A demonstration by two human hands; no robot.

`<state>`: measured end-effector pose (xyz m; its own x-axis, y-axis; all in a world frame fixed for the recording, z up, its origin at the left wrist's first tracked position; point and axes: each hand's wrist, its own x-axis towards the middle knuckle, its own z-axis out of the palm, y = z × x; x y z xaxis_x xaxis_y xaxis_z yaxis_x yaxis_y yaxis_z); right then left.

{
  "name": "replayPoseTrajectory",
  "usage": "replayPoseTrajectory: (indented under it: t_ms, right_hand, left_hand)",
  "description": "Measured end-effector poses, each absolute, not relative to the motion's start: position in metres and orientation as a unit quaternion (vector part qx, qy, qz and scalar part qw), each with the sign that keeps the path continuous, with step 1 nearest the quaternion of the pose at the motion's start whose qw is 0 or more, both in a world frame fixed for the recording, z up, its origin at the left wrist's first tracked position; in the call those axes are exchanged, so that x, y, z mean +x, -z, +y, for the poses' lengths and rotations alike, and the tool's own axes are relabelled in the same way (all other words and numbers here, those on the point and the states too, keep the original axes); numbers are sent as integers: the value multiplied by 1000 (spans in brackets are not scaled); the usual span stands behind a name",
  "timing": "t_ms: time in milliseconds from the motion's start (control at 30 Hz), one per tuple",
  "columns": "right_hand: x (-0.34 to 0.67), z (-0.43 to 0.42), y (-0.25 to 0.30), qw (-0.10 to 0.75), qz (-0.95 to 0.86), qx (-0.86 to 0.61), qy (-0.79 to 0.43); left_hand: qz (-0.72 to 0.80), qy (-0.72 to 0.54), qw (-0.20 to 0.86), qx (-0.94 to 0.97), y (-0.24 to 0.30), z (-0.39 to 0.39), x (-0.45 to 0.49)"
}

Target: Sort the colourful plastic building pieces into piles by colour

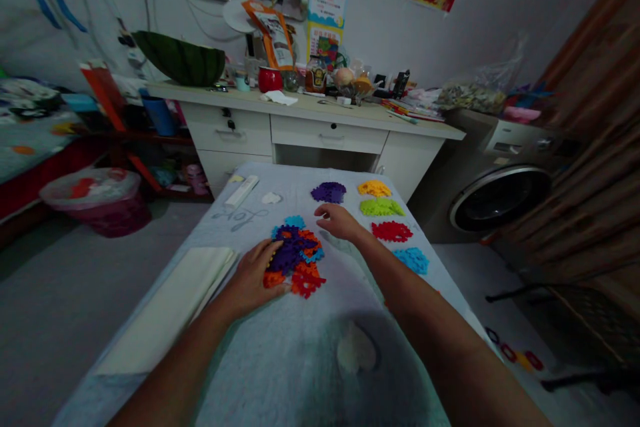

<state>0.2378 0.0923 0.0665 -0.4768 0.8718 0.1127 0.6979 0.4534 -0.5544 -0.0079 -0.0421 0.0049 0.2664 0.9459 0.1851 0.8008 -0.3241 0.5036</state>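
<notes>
A mixed pile of flat, notched snowflake-like pieces (293, 250) in purple, orange, red and blue lies mid-table. My left hand (255, 273) rests against its left side, thumb and fingers apart around the edge. Just beyond the pile, to its upper right, my right hand (336, 220) is held over the cloth with fingers loosely bent and nothing visible between them. A purple heap (329, 192) of similar pieces sits behind that hand. Down the right side run single-colour heaps: yellow (374, 188), green (381, 207), red (392, 231) and blue (412, 260).
A pale cloth covers the table (300, 360). Folded cream material (170, 307) lies along its left side, with a white bar-shaped object (242, 191) farther back. Behind stands a cluttered desk (230, 133); a washing machine (480, 173) is at right, a pink bin (100, 207) at left.
</notes>
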Motion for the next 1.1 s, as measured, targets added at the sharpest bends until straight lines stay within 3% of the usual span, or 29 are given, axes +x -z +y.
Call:
replayPoseTrajectory:
  t_ms: [300, 567, 800, 1100]
  right_hand:
    - [168, 118, -48, 24, -877, -447, -173]
    - [188, 107, -60, 99, -865, -477, -119]
    - [280, 64, -92, 162, -855, -479, -118]
    - [393, 4, -85, 63, -820, -558, -112]
  left_hand:
    - [561, -248, 148, 776, -8, -44, -6]
    - [552, -247, 136, 785, -5, -43, -7]
    - [543, -244, 133, 792, 0, -40, -9]
    - [549, -244, 130, 789, 3, -40, -10]
